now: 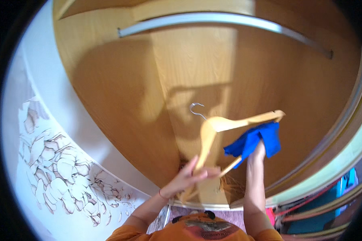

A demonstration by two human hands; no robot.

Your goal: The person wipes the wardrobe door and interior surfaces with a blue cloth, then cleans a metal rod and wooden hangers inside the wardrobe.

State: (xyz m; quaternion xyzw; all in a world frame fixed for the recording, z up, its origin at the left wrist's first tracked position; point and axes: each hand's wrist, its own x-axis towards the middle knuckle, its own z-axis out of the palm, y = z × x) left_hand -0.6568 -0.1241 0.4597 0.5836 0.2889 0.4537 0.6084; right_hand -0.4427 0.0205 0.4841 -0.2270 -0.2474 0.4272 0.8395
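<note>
Your right hand [258, 154] is mostly hidden in the blue cloth [255, 140] it grasps; your left hand [189, 176] pinches the wooden hanger [213, 128], inside an oak wardrobe [120, 92] beneath a metal rail [213, 18].

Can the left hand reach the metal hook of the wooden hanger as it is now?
Probably not freely: the left hand grips the wooden hanger by its lower arm, so reaching the hook means letting go.

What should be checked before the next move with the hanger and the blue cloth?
1. Left hand grips the wooden hanger by one arm: ok.
2. Right hand holds the blue cloth: ok.
3. Cloth draped over the hanger's bar: not ok, it is bunched at one end.
4. Hanger hook free: ok.
5. Wardrobe rail bare in view: ok.
6. Firmness of the right hand's hold: cannot tell.
</note>
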